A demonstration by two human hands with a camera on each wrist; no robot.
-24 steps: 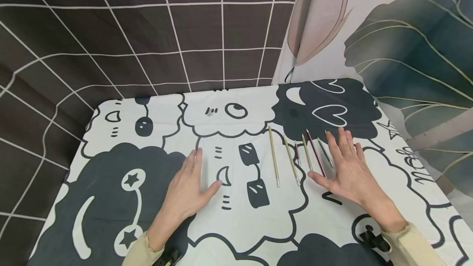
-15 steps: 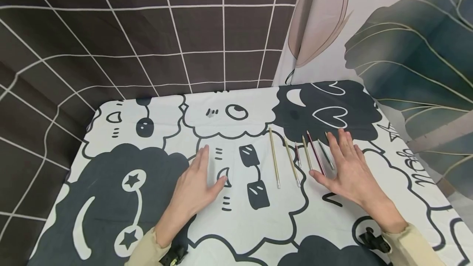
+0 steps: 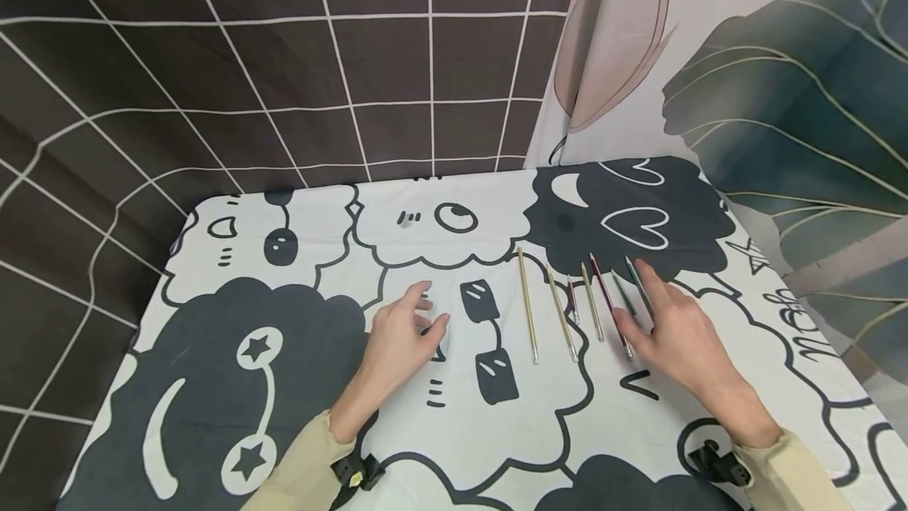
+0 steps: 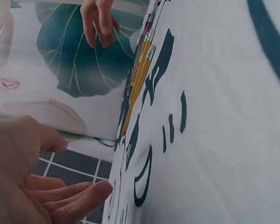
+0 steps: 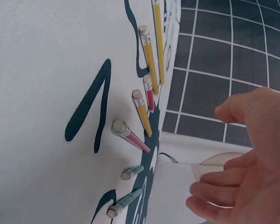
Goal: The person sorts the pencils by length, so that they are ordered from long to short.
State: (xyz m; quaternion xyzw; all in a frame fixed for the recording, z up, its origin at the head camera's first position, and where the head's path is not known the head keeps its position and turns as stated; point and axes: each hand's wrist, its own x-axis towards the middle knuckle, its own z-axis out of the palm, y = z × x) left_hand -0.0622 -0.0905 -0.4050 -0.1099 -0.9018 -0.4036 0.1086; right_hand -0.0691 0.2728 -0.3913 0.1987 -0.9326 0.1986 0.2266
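Several pencils with eraser ends lie side by side on the patterned cloth. In the head view, the leftmost is a long yellow pencil (image 3: pixel 528 307), followed by another yellow pencil (image 3: pixel 562 314), a short red pencil (image 3: pixel 572 300) and a shorter yellow pencil (image 3: pixel 592 302). A long red pencil (image 3: pixel 604 290) and two green pencils come after; the right wrist view shows one green pencil (image 5: pixel 125 203) at the row's end. My right hand (image 3: pixel 677 333) hovers by the green ones, fingers loosely bent, holding nothing. Left of the row, my left hand (image 3: pixel 397 341) hangs over the cloth, fingers loosely curled around nothing.
A white and dark grey cartoon-print cloth (image 3: pixel 461 432) covers the table. Behind it hangs a dark curtain with a white grid (image 3: pixel 383 61). A leaf-printed curtain (image 3: pixel 794 124) hangs along the right side.
My left hand has shifted right, and its straight fingers have bent. The right hand's fingers have also bent in, uncovering more of the rightmost green pencil. The pencils lie as before.
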